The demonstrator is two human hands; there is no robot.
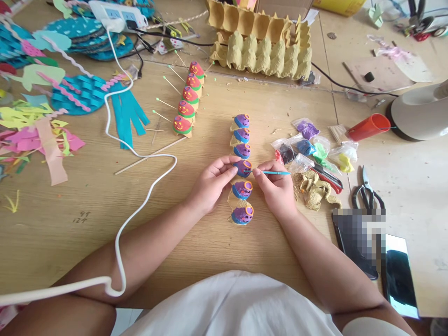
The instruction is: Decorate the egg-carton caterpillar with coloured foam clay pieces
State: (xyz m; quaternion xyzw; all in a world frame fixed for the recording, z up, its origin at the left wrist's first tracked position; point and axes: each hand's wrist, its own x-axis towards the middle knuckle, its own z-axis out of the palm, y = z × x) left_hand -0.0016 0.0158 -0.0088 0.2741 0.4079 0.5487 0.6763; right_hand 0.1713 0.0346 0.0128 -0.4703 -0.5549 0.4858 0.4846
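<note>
Looking down from the head camera, the left hand (210, 183) pinches a small purple clay-covered egg-carton cup (242, 168) between thumb and fingertips, steadying it on the pale wooden tabletop (87, 219). That cup sits fourth in a column of six like pieces, three above it and two below, each with an orange ring on its face. The right hand (276, 189) is closed around a thin turquoise stick tool (278, 172), whose tip meets the cup's right side (the handle end points off to the right).

Just right of that hand lie small plastic bags of coloured clay (308, 149), a torn scrap of egg-carton pulp (315, 191) and red-handled cutters (329, 177). Black scissors (367, 196) rest farther right. Up left, a row of red-and-green clay cups with pin antennae (187, 100) slants across the table, and a white power cable (119, 233) loops over the left forearm. Stacked cardboard egg trays (266, 44) stand at the far edge.
</note>
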